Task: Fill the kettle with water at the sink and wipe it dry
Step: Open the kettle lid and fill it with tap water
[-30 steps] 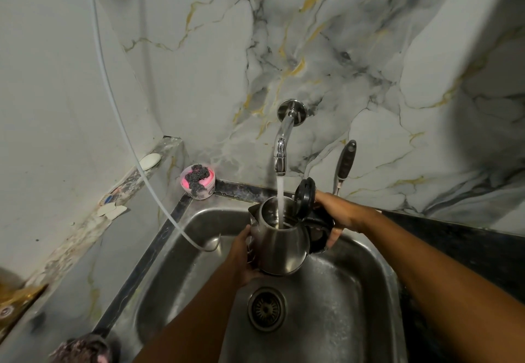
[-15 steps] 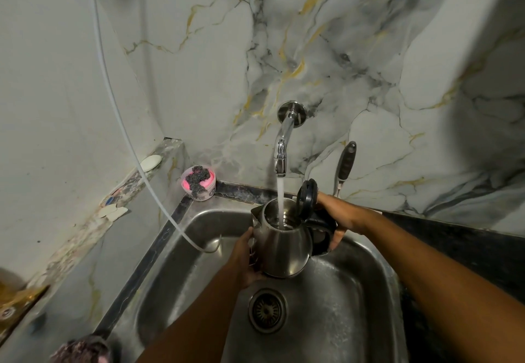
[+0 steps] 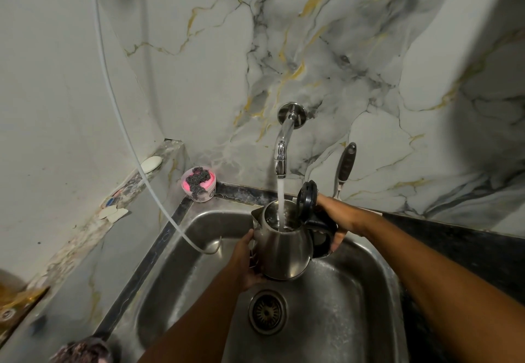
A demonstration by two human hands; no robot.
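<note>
A steel kettle [image 3: 284, 251] with a black handle and a raised black lid [image 3: 306, 196] hangs over the steel sink [image 3: 355, 320], right under the wall tap [image 3: 281, 161]. Water runs from the tap straight into the kettle's mouth. My left hand [image 3: 245, 263] cups the kettle's lower left side and base. My right hand [image 3: 333, 220] grips the black handle on the right. The kettle stands roughly upright, above the drain [image 3: 267, 312].
A thin white hose [image 3: 136, 161] hangs from the upper left into the sink. A pink tub with a steel scrubber [image 3: 199, 183] sits at the sink's back left corner. A black-handled utensil [image 3: 345, 168] leans on the marble wall. Dark counter [image 3: 460, 249] lies to the right.
The kettle and both hands have barely moved; water keeps running into it. The view has shifted very slightly.
</note>
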